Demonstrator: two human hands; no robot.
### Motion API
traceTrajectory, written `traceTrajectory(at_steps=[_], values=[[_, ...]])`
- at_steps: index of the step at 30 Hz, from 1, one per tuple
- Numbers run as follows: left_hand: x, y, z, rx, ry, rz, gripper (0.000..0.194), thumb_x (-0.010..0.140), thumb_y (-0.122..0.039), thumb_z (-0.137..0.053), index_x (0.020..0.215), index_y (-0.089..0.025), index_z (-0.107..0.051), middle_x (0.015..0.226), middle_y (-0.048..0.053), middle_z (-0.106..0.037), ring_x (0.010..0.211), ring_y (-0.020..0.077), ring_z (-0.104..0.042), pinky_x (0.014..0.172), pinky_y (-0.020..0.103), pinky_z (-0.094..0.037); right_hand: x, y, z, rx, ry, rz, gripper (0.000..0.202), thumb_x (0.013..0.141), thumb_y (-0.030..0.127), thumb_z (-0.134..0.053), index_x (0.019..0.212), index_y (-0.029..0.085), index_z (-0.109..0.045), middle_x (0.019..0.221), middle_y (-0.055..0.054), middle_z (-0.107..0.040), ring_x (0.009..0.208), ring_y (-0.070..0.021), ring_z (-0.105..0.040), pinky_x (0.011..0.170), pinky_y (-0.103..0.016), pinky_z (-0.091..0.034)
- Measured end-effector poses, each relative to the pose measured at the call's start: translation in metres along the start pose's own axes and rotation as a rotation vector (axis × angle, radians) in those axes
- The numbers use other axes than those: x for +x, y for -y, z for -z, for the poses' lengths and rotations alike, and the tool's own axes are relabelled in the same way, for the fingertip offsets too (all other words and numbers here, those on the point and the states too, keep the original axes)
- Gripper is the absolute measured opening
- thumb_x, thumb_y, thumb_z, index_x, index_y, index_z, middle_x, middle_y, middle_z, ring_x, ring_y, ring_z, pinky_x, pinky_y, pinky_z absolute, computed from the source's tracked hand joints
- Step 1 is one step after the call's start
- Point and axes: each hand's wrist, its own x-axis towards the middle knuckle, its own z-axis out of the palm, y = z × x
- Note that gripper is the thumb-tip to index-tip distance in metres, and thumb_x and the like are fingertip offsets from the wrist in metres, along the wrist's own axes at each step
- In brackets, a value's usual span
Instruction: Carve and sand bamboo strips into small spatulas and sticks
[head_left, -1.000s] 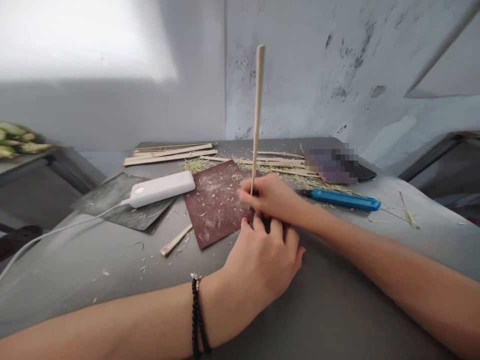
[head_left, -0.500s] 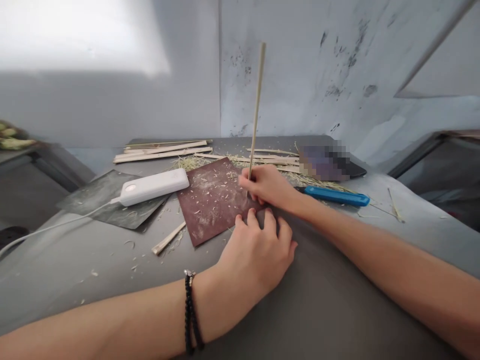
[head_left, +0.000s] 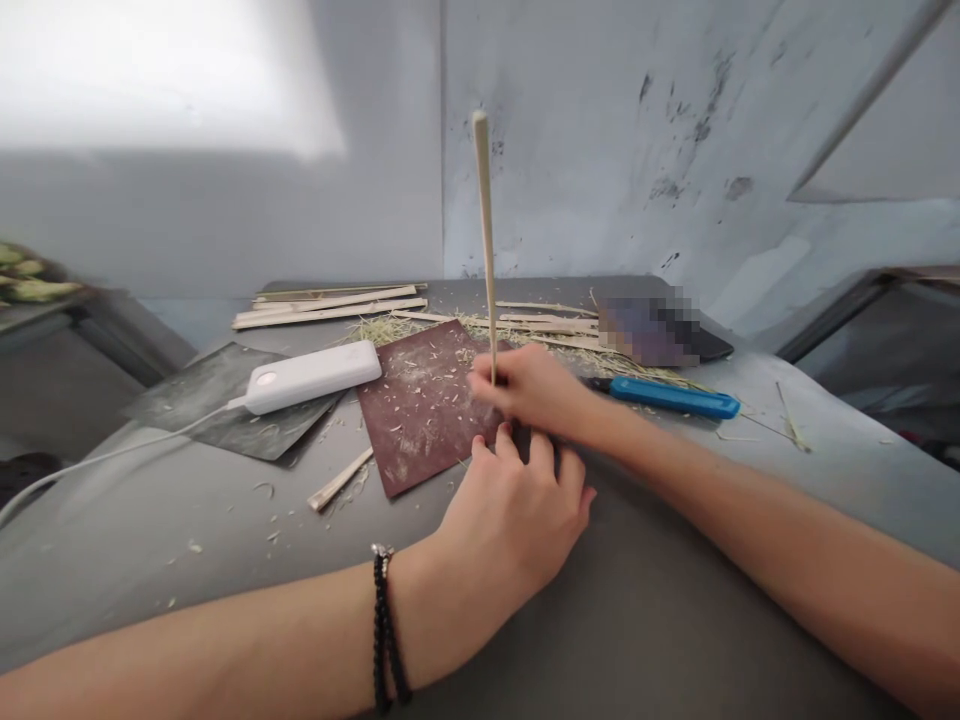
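Observation:
My right hand (head_left: 529,385) is closed round a thin pale wooden stick (head_left: 486,220), which stands nearly upright. The stick's lower end is hidden by the fingers, over a dark red sheet of sandpaper (head_left: 420,400). White dust and small shavings lie scattered on that sheet. Open, with fingers spread, my left hand (head_left: 517,500) rests at the sheet's near right edge, fingertips on or beside it. A blue-handled utility knife (head_left: 673,396) lies to the right of my right hand, its front end partly behind the wrist.
A white power bank (head_left: 315,377) with a cable sits on a dark grey sheet (head_left: 217,410) at the left. Split wooden strips (head_left: 330,308) and stringy shavings line the table's back. A blurred dark object (head_left: 652,330) lies back right. A short strip (head_left: 340,480) is nearer.
The stick's top has swung left and towards me, and my right hand has shifted slightly left and down with it. My left hand stays in place on the sheet.

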Motion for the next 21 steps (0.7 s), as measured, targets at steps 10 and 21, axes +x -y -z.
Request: traceTrajectory(at_steps=[10,21], values=[[-0.0008,0.0004,-0.0007,0.004,-0.014,-0.002,0.041,0.113,-0.038,-0.048,0.132,-0.01,-0.07,0.127,0.024,-0.073,0.119,0.0484,-0.073,0.084,0.063,-0.066,-0.0012,0.0033,-0.0004,0.009,-0.023,-0.02,0.034,0.094,0.03,-0.054,0.062,0.023,-0.043,0.05,0.006,-0.046,0.051,-0.0105,-0.042,0.057,-0.028,-0.031],[-0.0008,0.0004,-0.0025,0.008,-0.023,-0.004,0.04,0.113,-0.038,-0.049,0.131,-0.009,-0.07,0.127,0.025,-0.072,0.119,0.0498,-0.072,0.082,0.063,-0.066,-0.0018,-0.0026,0.0008,0.045,-0.046,-0.077,0.035,0.095,0.032,-0.055,0.062,0.023,-0.046,0.048,0.006,-0.051,0.045,-0.0104,-0.048,0.055,-0.026,-0.035]])
